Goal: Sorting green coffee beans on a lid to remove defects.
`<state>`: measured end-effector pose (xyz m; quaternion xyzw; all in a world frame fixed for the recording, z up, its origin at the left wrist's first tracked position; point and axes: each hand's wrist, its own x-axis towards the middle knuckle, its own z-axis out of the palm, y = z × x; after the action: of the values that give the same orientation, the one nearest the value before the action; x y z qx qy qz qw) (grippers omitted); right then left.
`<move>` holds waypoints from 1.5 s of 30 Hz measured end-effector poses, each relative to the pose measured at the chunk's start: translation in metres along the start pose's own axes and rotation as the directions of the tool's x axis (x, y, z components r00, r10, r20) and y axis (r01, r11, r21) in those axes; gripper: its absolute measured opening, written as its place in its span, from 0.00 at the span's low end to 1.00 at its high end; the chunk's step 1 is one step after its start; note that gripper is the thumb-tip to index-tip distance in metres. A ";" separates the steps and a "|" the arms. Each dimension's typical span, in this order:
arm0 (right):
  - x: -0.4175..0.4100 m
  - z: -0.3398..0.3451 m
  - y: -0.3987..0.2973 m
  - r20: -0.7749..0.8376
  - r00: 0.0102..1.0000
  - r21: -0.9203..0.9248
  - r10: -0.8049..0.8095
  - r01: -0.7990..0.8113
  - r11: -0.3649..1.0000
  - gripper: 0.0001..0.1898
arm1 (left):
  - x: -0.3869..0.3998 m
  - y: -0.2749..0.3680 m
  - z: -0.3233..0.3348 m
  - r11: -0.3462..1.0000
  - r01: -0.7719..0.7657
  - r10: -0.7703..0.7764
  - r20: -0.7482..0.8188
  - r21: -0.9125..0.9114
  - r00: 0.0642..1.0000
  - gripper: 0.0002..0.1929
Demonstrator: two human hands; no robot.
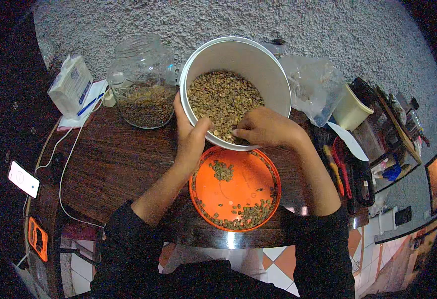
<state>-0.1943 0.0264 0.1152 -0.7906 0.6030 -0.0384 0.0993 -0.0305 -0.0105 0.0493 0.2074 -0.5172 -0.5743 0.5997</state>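
Observation:
A white plastic bucket, tilted towards me, holds a heap of greenish-brown beans that look like unroasted coffee. My left hand grips the bucket's rim at its lower left, thumb inside. My right hand reaches over the near rim into the beans with fingers curled; whether beans are between the fingertips is hidden. Just below the bucket, a round orange plastic lid lies on the dark wooden table. It carries a small cluster of beans at its upper left and more along its lower right edge.
Left of the bucket stands a glass jar partly filled with beans. A paper packet, a blue pen and a white cable lie farther left, with a lit phone. To the right are a clear plastic bag and a cream container.

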 end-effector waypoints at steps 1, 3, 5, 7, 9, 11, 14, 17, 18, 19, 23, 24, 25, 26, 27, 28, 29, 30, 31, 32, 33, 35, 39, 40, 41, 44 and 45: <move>0.006 0.000 -0.001 0.035 0.999 0.003 0.001 -0.001 1.000 0.16 | 0.000 0.001 0.001 1.000 -0.010 0.010 -0.004 0.017 1.000 0.39; 0.016 -0.001 0.001 0.069 0.998 0.004 0.004 -0.005 1.000 0.17 | 0.000 0.001 0.001 1.000 0.004 -0.004 -0.013 -0.009 1.000 0.39; 0.026 -0.001 0.007 -0.075 0.992 0.123 -0.097 0.106 0.987 0.18 | 0.002 0.000 0.003 0.999 0.019 -0.020 -0.017 -0.037 1.000 0.39; 0.035 -0.003 0.007 -0.138 0.979 0.180 -0.150 0.174 0.968 0.20 | 0.005 -0.004 0.000 0.999 0.018 -0.019 -0.035 -0.037 0.999 0.39; 0.029 -0.015 0.002 -0.165 0.980 0.053 0.111 -0.103 0.993 0.20 | 0.009 -0.008 -0.001 0.999 0.015 -0.016 -0.029 -0.042 0.999 0.39; 0.015 -0.021 -0.009 -0.173 0.979 0.072 0.109 -0.098 0.993 0.20 | 0.008 -0.004 -0.005 0.999 0.001 -0.002 -0.042 -0.035 0.999 0.39; -0.017 -0.008 -0.014 -0.302 0.953 -0.063 0.024 -0.045 0.997 0.20 | 0.009 -0.001 -0.006 0.997 0.038 -0.040 -0.034 -0.061 0.999 0.38; -0.043 0.008 -0.012 -0.459 0.876 -0.252 -0.145 0.028 0.967 0.19 | 0.016 -0.007 -0.012 0.997 0.038 -0.044 -0.100 -0.060 0.994 0.38; -0.046 0.013 -0.008 -0.517 0.834 -0.277 -0.193 0.050 0.960 0.19 | 0.018 -0.005 -0.013 0.995 0.068 -0.076 -0.118 -0.068 0.990 0.36; -0.044 0.019 -0.002 -0.522 0.832 -0.274 -0.187 0.044 0.961 0.19 | 0.019 -0.006 -0.013 0.995 0.069 -0.076 -0.111 -0.065 0.991 0.36; -0.036 0.031 0.008 -0.551 0.824 -0.117 -0.133 0.082 0.990 0.17 | 0.028 -0.005 -0.009 0.992 0.095 -0.102 -0.100 -0.079 0.990 0.34; -0.033 0.033 0.011 -0.580 0.803 -0.118 -0.138 0.085 0.989 0.16 | 0.031 -0.006 -0.010 0.990 0.123 -0.129 -0.091 -0.075 0.987 0.35; -0.031 0.033 0.014 -0.608 0.781 -0.119 -0.141 0.086 0.989 0.16 | 0.035 -0.008 -0.011 0.986 0.153 -0.158 -0.081 -0.071 0.984 0.36; -0.027 0.031 0.015 -0.607 0.784 -0.108 -0.132 0.083 0.991 0.16 | 0.041 -0.011 -0.010 0.986 0.159 -0.164 -0.127 -0.044 0.978 0.34; -0.022 0.031 0.017 -0.629 0.762 -0.115 -0.156 0.108 0.988 0.16 | 0.045 -0.013 -0.011 0.983 0.178 -0.182 -0.125 -0.037 0.975 0.34; -0.017 0.031 0.018 -0.651 0.737 -0.125 -0.184 0.135 0.983 0.16 | 0.049 -0.013 -0.012 0.979 0.199 -0.204 -0.156 -0.052 0.966 0.32; -0.014 0.032 0.019 -0.647 0.742 -0.112 -0.172 0.131 0.985 0.16 | 0.053 -0.013 -0.014 0.974 0.218 -0.227 -0.187 -0.068 0.956 0.30; -0.011 0.030 0.021 -0.641 0.748 -0.108 -0.171 0.133 0.985 0.16 | 0.058 -0.014 -0.013 0.974 0.211 -0.223 -0.189 -0.081 0.956 0.28; -0.009 0.028 0.023 -0.635 0.753 -0.105 -0.171 0.135 0.985 0.16 | 0.061 -0.015 -0.013 0.973 0.218 -0.230 -0.187 -0.082 0.955 0.28; -0.008 0.031 0.029 -0.650 0.737 -0.106 -0.184 0.151 0.983 0.16 | 0.063 -0.016 -0.012 0.964 0.251 -0.262 -0.146 -0.088 0.954 0.30; -0.008 0.030 0.030 -0.648 0.739 -0.105 -0.184 0.152 0.983 0.16 | 0.067 -0.014 -0.013 0.955 0.280 -0.289 -0.109 -0.093 0.951 0.31; -0.008 0.029 0.030 -0.622 0.768 -0.090 -0.153 0.124 0.988 0.18 | 0.073 -0.022 -0.018 0.950 0.304 -0.311 -0.115 -0.077 0.943 0.31; -0.002 0.033 0.033 -0.641 0.746 -0.141 -0.181 0.118 0.983 0.19 | 0.073 -0.018 -0.009 0.939 0.325 -0.342 -0.191 -0.115 0.920 0.21; -0.001 0.034 0.032 -0.640 0.747 -0.144 -0.182 0.116 0.983 0.20 | 0.073 -0.017 -0.010 0.936 0.338 -0.351 -0.198 -0.098 0.915 0.21; -0.002 0.033 0.032 -0.639 0.747 -0.148 -0.183 0.115 0.982 0.21 | 0.075 -0.019 -0.011 0.937 0.335 -0.349 -0.198 -0.103 0.916 0.21; -0.002 0.032 0.029 -0.633 0.750 -0.166 -0.192 0.111 0.980 0.22 | 0.080 -0.023 -0.020 0.939 0.330 -0.341 -0.155 -0.092 0.927 0.31; -0.004 0.032 0.023 -0.627 0.755 -0.160 -0.189 0.113 0.981 0.22 | 0.079 -0.021 -0.020 0.930 0.346 -0.359 -0.113 -0.120 0.926 0.32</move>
<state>-0.2110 0.0283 0.0791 -0.7805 0.5361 -0.2791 -0.1600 -0.0388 -0.0944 0.0540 0.3053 -0.4014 -0.6824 0.5292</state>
